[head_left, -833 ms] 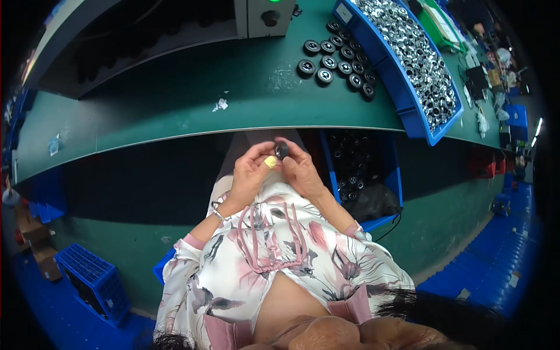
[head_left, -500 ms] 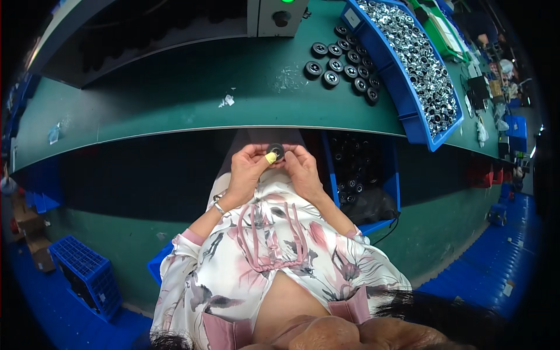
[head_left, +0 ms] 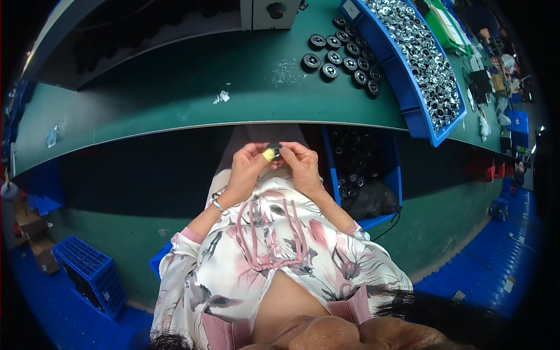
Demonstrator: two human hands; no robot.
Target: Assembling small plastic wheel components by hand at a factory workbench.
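Note:
Over my lap, just in front of the bench edge, both hands hold one small black wheel [head_left: 276, 150] between their fingertips. My left hand [head_left: 247, 169] grips its left side, and a yellow cover wraps the thumb, which presses on the wheel's face. From the other side my right hand [head_left: 302, 168] pinches it with thumb and fingers. Part of the wheel is hidden by the fingers. Similar black wheels [head_left: 329, 71] with silvery centres lie in a cluster on the green bench [head_left: 175, 105].
Beside the cluster, a long blue bin [head_left: 415, 112] holds many shiny metal pieces. Another blue crate [head_left: 399, 181] with black wheels sits below the bench, right of my lap. A grey machine [head_left: 271, 13] stands at the back. A blue basket [head_left: 90, 256] is on the left floor.
The fingers have shifted slightly around the wheel, with my right thumb now further over its face. The whole view has tipped a little, and the green light at the top has left it.

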